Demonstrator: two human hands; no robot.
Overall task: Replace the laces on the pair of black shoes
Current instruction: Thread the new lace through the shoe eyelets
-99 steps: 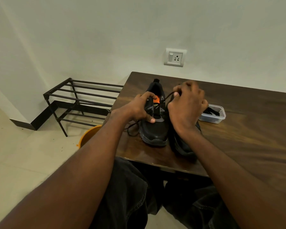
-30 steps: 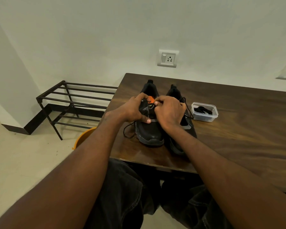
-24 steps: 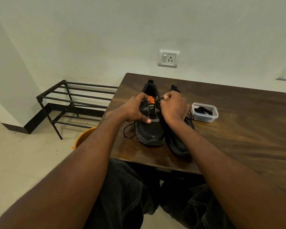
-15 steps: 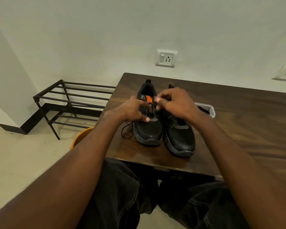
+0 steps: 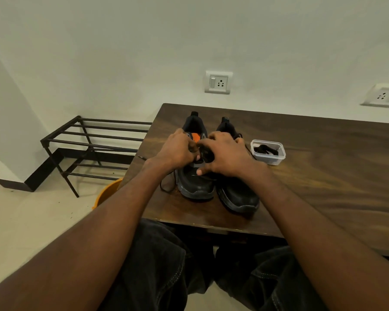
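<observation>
Two black shoes stand side by side on the dark wooden table, toes toward me. The left shoe has an orange inner lining. My left hand grips its left upper by the eyelets. My right hand is over the same shoe's tongue, fingers curled and pinching the black lace, which trails in a loop off the shoe's left side. The right shoe lies partly under my right wrist. The eyelets themselves are hidden by my fingers.
A small clear plastic box holding black laces sits right of the shoes. A black metal shoe rack stands on the floor to the left, with an orange bucket at the table's corner. Two wall sockets are behind the table.
My right hand pulled the lace up and away, then came back down onto the left shoe's tongue. My left hand stayed on the shoe's left side.
</observation>
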